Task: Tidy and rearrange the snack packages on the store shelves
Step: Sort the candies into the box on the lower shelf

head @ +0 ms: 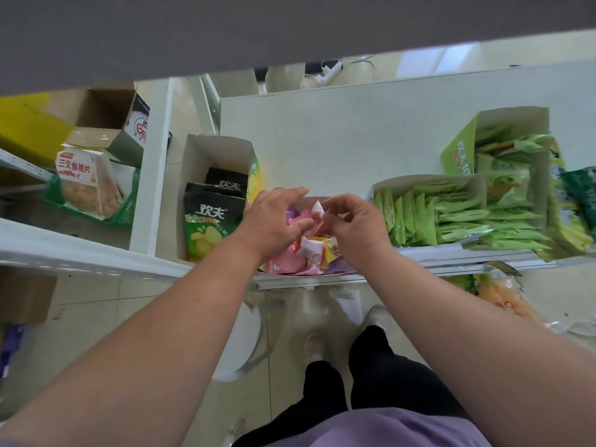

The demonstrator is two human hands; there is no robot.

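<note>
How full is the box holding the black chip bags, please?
Partly full: the box holds two black chip bags at its front; bare cardboard shows behind.

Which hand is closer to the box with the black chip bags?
The left hand. It reaches over the candy pile right beside that box; the right hand is farther, on the pile's other side, pinching a candy wrapper.

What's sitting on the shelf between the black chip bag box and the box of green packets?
In the head view, a pile of small pink, white and yellow snack packets lies there, with the left hand over it and the right hand pinching one packet.
</note>
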